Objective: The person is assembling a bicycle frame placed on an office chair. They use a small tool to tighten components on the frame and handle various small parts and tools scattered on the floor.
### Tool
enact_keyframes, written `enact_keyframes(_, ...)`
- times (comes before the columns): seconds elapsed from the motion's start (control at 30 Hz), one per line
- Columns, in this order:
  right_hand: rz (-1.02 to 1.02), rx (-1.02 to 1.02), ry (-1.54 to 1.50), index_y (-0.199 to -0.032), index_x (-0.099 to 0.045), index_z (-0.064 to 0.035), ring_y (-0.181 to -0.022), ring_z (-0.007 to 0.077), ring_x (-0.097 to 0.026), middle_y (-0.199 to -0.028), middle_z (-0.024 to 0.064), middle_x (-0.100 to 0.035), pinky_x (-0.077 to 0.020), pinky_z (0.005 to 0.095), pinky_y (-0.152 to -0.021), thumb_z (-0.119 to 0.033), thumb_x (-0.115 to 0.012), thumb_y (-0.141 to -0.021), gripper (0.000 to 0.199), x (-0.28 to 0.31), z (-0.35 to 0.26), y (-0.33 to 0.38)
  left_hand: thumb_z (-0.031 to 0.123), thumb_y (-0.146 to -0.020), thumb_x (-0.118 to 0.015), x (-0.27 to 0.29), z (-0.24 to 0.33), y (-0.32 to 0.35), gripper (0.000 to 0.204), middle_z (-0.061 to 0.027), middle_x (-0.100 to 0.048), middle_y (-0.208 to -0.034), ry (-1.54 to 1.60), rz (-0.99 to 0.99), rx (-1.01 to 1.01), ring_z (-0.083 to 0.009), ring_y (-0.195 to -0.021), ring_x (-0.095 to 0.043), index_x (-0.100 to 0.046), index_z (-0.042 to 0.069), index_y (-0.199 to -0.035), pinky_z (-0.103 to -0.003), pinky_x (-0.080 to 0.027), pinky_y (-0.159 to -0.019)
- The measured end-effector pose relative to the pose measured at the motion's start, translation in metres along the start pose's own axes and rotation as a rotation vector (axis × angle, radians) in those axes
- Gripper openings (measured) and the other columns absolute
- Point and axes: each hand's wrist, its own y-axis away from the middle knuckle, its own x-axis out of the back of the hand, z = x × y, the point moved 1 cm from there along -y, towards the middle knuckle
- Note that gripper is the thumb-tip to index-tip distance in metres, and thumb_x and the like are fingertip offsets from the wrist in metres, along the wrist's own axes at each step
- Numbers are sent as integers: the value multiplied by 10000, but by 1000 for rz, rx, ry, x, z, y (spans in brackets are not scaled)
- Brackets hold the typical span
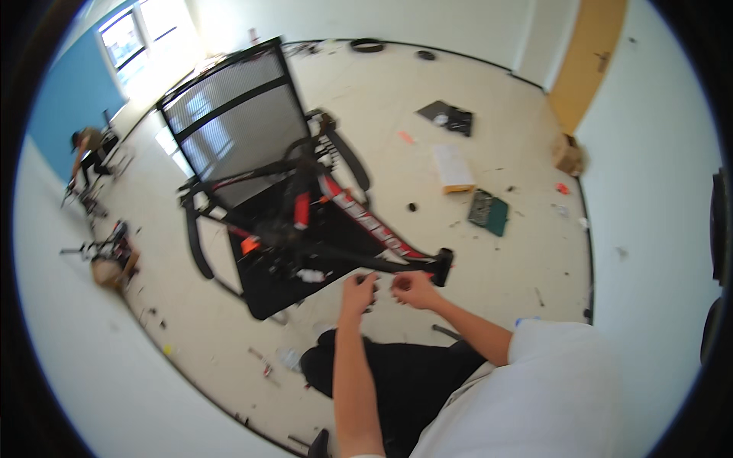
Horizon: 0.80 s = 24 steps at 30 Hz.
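Observation:
A black and red bicycle frame with white lettering lies across the seat of a black office chair with a mesh back. The frame's head tube points toward me at the right. Just in front of the tube end, my left hand has its fingers curled in. Close beside it, to the right, my right hand is pinched, with its fingertips facing the left hand. Anything between the fingers is too small or dark to make out. Both hands are near the tube; whether they touch it I cannot tell.
An open tool case lies on the floor at the right, near a white sheet and a black bag. A cardboard box stands by the wall. Another person bends over parts at far left.

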Motion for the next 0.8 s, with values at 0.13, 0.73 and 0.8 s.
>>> enact_keyframes(0.13, -5, 6, -20, -861, -619, 28, -597, 118, -636, -702, 71, -645, -529, 257, -537, -55, -594, -832, 92, -12, -4, -2, 315, -858, -670, 7, 3, 6, 300, -38, -569, -643, 10, 3, 27, -112, -488, -520, -635, 22, -800, -271, -436, -451)
enact_keyframes(0.73, 23, 155, -154, -936, -537, 11, -596, 139, -617, -772, 79, -620, -498, 265, -496, -44, -550, -894, 70, -31, -22, -21, 281, -861, -660, 12, 18, 21, 284, -50, -597, -666, 65, 64, 20, -117, -489, -525, -628, 1, -831, -274, -405, -445)
enact_keyframes(0.8, -11, 199, -151, -1067, -553, 8, -727, 149, -647, -930, 91, -648, -534, 268, -570, -5, -593, -830, 241, -30, -19, -26, 286, -863, -658, 14, 13, 20, 269, -42, -594, -672, 95, 87, 24, -111, -493, -526, -633, 19, -831, -264, -414, -449)
